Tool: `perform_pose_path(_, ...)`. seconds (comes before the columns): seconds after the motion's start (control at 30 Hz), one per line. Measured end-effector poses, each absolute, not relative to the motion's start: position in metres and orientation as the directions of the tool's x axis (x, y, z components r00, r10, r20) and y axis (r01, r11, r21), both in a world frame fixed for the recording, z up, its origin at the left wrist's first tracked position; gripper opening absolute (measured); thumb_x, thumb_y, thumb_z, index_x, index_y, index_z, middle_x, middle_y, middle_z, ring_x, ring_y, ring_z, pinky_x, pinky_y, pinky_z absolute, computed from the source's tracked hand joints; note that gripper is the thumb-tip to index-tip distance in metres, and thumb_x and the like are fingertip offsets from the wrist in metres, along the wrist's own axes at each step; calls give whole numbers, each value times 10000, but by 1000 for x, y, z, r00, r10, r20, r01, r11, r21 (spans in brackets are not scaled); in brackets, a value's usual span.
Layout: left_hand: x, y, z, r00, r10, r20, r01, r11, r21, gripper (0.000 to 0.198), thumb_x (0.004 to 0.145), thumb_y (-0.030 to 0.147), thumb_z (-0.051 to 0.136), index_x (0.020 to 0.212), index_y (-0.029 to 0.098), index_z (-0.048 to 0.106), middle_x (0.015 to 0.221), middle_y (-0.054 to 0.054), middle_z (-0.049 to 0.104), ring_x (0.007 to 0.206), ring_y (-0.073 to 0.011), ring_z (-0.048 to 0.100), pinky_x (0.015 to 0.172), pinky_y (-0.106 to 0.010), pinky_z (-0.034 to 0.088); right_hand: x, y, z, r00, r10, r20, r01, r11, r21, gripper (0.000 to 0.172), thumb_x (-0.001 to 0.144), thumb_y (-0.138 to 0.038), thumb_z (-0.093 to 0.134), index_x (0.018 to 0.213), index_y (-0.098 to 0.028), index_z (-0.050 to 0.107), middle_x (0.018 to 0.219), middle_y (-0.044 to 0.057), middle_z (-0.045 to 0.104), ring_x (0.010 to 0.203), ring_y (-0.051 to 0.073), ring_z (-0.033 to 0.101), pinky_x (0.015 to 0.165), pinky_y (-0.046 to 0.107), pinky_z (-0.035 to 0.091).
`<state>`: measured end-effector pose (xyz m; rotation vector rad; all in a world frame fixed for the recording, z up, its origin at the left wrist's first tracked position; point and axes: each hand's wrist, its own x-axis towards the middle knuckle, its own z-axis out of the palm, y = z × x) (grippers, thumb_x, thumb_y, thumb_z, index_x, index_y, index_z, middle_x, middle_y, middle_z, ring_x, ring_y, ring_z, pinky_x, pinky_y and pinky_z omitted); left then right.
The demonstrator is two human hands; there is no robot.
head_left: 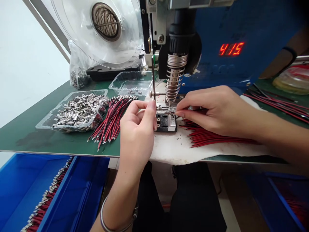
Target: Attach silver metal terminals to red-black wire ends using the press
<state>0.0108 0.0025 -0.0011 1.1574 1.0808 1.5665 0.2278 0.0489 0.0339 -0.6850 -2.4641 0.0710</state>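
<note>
My left hand [138, 129] is closed, thumb and fingertips pinched together at the left side of a small black fixture [165, 122] with a metal block. Whatever its fingertips hold is hidden. My right hand [212, 108] pinches a thin wire, mostly covered by the fingers, at the fixture's right side. Just above the fixture stands the tip of a soldering iron [174, 77] wrapped in a coil spring. Beneath my right hand lies a bundle of red and black wires [212, 137] on a white cloth [173, 153].
Left of my hands are a clear tray [43, 124] of small metal connectors and a pile of red-black wires [108, 119] with metal ends. Behind stand another clear tray [131, 83], a large clear reel [72, 19] and a blue machine [210, 38] displaying 415. Blue bins [84, 190] sit below.
</note>
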Motion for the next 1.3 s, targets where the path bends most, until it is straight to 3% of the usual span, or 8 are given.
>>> perform_pose_path(0.23, 16, 0, 5, -215, 964, 157, -150, -191, 970, 360, 999, 329, 846, 764, 224, 595, 585, 57, 525, 496, -75, 357, 466, -255, 234, 227, 48, 34, -693, 507, 513, 464, 858, -221, 212, 1103, -240, 621, 949, -243, 767, 893, 37, 822, 790, 202, 753, 783, 335, 576)
perform_pose_path(0.57, 13, 0, 2, -173, 968, 180, -114, -201, 973, 447, 1018, 413, 835, 703, 214, 589, 619, 41, 516, 521, -80, 365, 493, -256, 305, 227, 48, 35, -697, 499, 516, 462, 862, -209, 200, 1097, -227, 631, 944, -245, 759, 892, 34, 825, 773, 199, 748, 789, 331, 583)
perform_pose_path(0.87, 16, -1, 8, -201, 968, 151, -94, -172, 981, 505, 1075, 358, 747, 633, 205, 555, 560, 29, 496, 498, -79, 364, 480, -262, 274, 226, 48, 33, -686, 512, 518, 473, 854, -217, 191, 1091, -234, 642, 946, -253, 765, 887, 30, 832, 768, 202, 756, 786, 336, 588)
perform_pose_path(1.3, 17, -1, 7, -210, 963, 171, -122, -199, 972, 497, 1062, 316, 765, 630, 202, 548, 585, 28, 485, 529, -82, 357, 496, -273, 243, 226, 48, 33, -683, 507, 525, 475, 855, -208, 190, 1089, -233, 648, 941, -253, 765, 866, 19, 823, 717, 191, 724, 731, 334, 559)
